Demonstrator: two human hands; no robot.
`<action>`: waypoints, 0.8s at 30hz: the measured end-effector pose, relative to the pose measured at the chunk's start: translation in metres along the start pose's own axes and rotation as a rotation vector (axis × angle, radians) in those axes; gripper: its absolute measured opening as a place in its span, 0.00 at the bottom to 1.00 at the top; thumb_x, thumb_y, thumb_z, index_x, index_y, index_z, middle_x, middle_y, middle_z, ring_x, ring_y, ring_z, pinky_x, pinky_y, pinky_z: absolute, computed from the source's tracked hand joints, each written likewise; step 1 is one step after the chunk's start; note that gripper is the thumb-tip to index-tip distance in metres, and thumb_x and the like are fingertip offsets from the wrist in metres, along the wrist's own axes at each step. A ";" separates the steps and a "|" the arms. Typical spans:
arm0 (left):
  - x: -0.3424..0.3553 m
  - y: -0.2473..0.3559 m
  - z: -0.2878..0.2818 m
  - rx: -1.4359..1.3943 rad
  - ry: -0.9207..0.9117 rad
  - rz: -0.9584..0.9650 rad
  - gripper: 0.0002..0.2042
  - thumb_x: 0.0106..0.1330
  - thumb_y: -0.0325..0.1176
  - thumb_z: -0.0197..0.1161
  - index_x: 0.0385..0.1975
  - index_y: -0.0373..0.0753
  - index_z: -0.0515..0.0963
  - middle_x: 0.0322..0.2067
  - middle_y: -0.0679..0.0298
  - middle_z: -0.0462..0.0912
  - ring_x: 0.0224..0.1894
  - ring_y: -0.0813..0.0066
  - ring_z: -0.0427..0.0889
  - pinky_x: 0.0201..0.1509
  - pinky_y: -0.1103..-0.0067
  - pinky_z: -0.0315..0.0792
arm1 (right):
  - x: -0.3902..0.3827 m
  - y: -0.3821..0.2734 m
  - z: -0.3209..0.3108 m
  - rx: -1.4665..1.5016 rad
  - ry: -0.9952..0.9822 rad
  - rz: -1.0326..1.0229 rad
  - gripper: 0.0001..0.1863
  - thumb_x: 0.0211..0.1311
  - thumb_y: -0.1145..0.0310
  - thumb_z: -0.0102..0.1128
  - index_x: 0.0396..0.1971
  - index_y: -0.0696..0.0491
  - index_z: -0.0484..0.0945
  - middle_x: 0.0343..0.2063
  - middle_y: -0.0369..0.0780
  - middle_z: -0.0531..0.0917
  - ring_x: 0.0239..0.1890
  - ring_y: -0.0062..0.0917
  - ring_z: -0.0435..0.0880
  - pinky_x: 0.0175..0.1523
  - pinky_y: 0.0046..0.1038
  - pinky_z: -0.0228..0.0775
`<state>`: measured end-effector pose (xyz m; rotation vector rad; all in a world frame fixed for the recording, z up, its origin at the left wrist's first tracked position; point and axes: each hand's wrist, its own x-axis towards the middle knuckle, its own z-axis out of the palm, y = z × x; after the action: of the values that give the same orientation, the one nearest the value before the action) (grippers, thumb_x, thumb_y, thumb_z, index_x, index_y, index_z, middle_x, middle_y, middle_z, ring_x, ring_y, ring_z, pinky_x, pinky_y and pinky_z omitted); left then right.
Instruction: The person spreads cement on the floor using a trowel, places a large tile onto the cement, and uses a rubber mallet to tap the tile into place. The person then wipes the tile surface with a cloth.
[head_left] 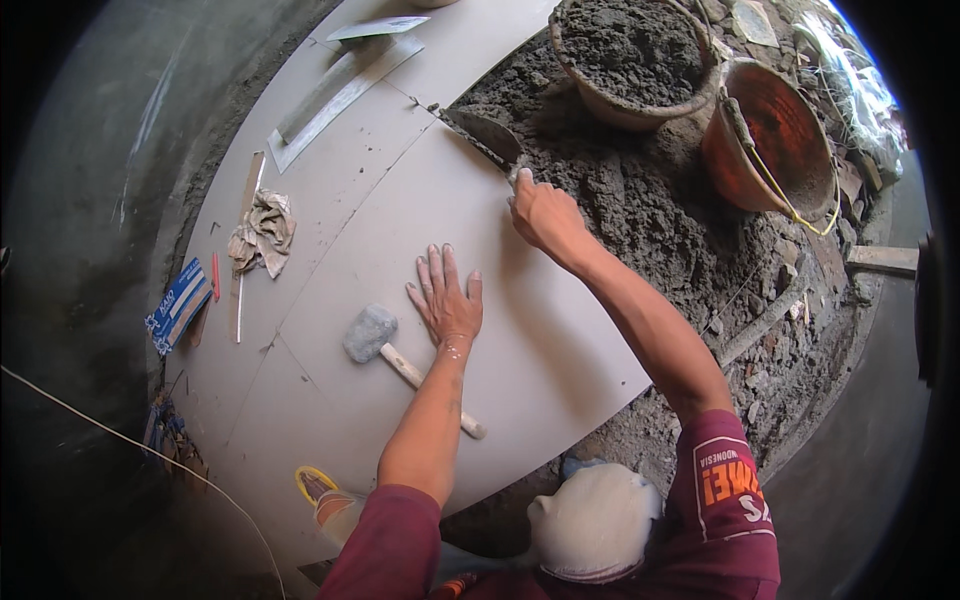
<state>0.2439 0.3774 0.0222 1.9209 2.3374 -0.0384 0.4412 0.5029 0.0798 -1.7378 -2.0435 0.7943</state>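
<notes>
My left hand (pixel 447 300) lies flat with fingers spread on a large light-grey tile (pixel 540 330). Wrapped round the handle of a pointed trowel (pixel 484 136), my right hand (pixel 550 217) is near the tile's far right edge. The trowel's dark blade reaches away to the left, with its tip by the joint between tiles. Most of its handle is hidden in my fingers. Just left of my left forearm rests a mallet with a grey head (pixel 370 333); its pale wooden handle passes partly beneath that forearm.
Wet grey mortar (pixel 640 190) spreads right of the tile. Beyond it stand a mortar-filled bucket (pixel 640 55) and an orange-brown bucket (pixel 775 140) with a wire handle. A metal float (pixel 345 98), crumpled rag (pixel 263 233), wooden strip (pixel 243 215) and blue-white packet (pixel 180 306) lie left.
</notes>
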 end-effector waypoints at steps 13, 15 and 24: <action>0.002 -0.004 -0.002 -0.049 -0.010 0.019 0.35 0.73 0.57 0.50 0.77 0.54 0.52 0.79 0.68 0.46 0.80 0.62 0.43 0.79 0.49 0.36 | 0.057 -0.009 -0.008 0.079 -0.111 0.315 0.25 0.75 0.60 0.34 0.44 0.62 0.79 0.41 0.59 0.85 0.48 0.56 0.84 0.58 0.50 0.74; 0.002 -0.004 -0.001 -0.059 -0.013 0.014 0.35 0.72 0.57 0.51 0.77 0.54 0.53 0.79 0.68 0.47 0.80 0.62 0.42 0.79 0.49 0.36 | 0.059 -0.007 -0.018 0.142 -0.073 0.379 0.27 0.74 0.52 0.41 0.40 0.63 0.79 0.35 0.60 0.85 0.42 0.58 0.85 0.53 0.52 0.76; 0.003 0.000 -0.005 -0.040 -0.008 -0.002 0.35 0.72 0.57 0.50 0.77 0.54 0.54 0.79 0.68 0.47 0.80 0.62 0.42 0.79 0.49 0.35 | 0.038 -0.030 -0.035 -0.018 -0.106 0.139 0.21 0.72 0.59 0.43 0.48 0.64 0.73 0.37 0.62 0.84 0.42 0.59 0.84 0.52 0.53 0.75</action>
<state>0.2427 0.3805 0.0270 1.8971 2.3167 0.0004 0.4312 0.5439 0.1221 -1.9018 -2.0193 0.9312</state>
